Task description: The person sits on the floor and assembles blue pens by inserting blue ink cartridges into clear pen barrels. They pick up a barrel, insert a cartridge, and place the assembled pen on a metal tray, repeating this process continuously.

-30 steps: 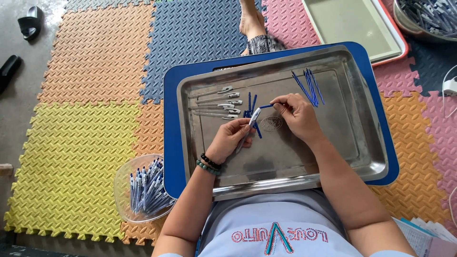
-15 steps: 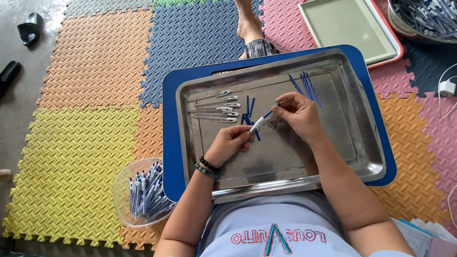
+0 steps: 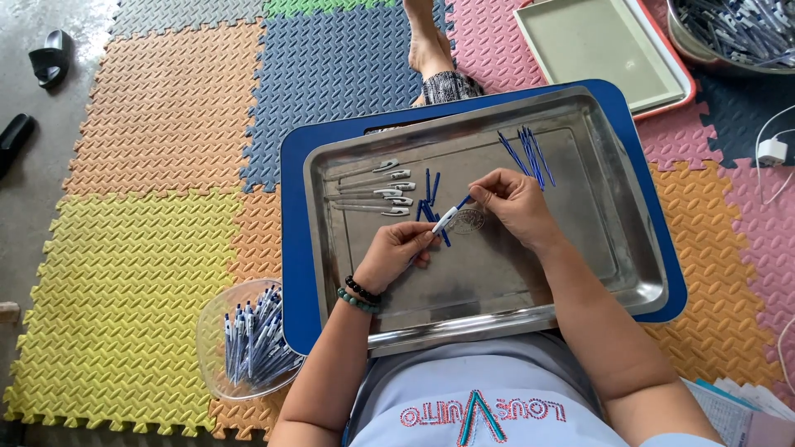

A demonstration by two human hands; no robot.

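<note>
My left hand (image 3: 401, 252) and right hand (image 3: 515, 201) each pinch one end of a white-and-blue pen (image 3: 447, 217) over the middle of the steel tray (image 3: 497, 323). Finished pens fill the clear bowl (image 3: 217, 331) off its near left corner. Loose barrels (image 3: 377, 192) and refills (image 3: 527, 155) toward the far edge remain, I'd judge.
</note>
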